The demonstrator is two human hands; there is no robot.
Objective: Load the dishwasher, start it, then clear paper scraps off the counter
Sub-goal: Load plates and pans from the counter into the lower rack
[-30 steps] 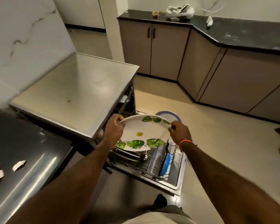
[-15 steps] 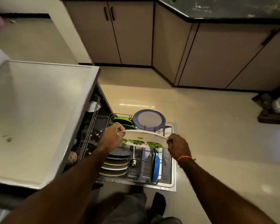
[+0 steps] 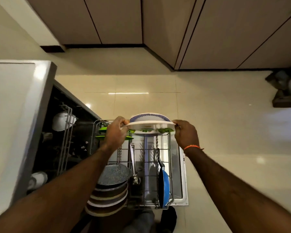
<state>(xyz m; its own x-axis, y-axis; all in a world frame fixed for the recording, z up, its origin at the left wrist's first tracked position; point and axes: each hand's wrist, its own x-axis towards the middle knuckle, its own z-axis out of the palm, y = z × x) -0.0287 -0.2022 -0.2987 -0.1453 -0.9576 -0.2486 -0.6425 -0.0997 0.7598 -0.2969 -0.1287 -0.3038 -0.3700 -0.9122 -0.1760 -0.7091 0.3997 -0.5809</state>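
A white plate with green leaf prints is held nearly edge-on over the far end of the pulled-out lower dishwasher rack. My left hand grips its left rim and my right hand pinches its right rim. Just behind it stands a blue-rimmed plate in the rack. The rack also holds a stack of plates, a blue pan on edge, a ladle and green dishes.
The dishwasher's steel top fills the left side, with the open cavity and upper rack beside it. The open door lies flat on the tiled floor. Beige cabinets line the far side. My feet are below the rack.
The plate has moved away from me and lower toward the rack's far end, tilting closer to edge-on, next to the blue-rimmed plate. My view has tipped further down.
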